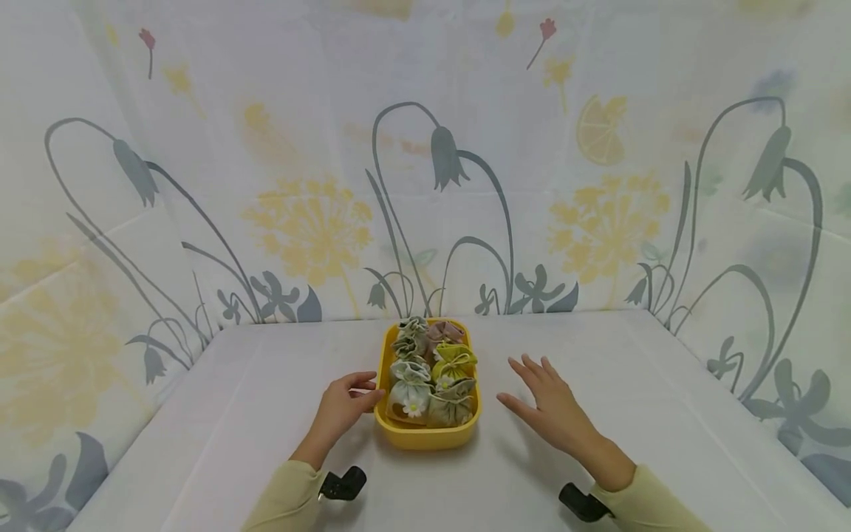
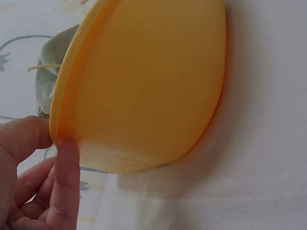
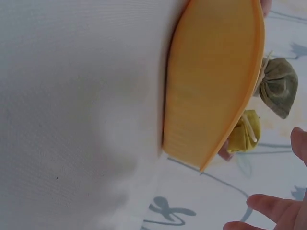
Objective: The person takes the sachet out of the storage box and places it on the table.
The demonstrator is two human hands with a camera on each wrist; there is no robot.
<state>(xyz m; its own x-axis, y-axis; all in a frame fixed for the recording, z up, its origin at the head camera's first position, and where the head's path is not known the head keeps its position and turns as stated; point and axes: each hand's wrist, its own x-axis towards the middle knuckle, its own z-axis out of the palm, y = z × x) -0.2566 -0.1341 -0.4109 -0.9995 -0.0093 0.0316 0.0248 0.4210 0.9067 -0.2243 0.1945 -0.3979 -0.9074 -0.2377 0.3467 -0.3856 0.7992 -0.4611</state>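
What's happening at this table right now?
A person has a yellow tub of small cloth pouches on the white table. Their left hand pinches the tub's rim from the left side, thumb over the edge. The right hand is open, off to the tub's right and not touching it. The pouches sit inside the tub, and neither hand holds one.

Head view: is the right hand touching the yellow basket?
No, the right hand is held apart from the yellow basket, with white tabletop visible between them.
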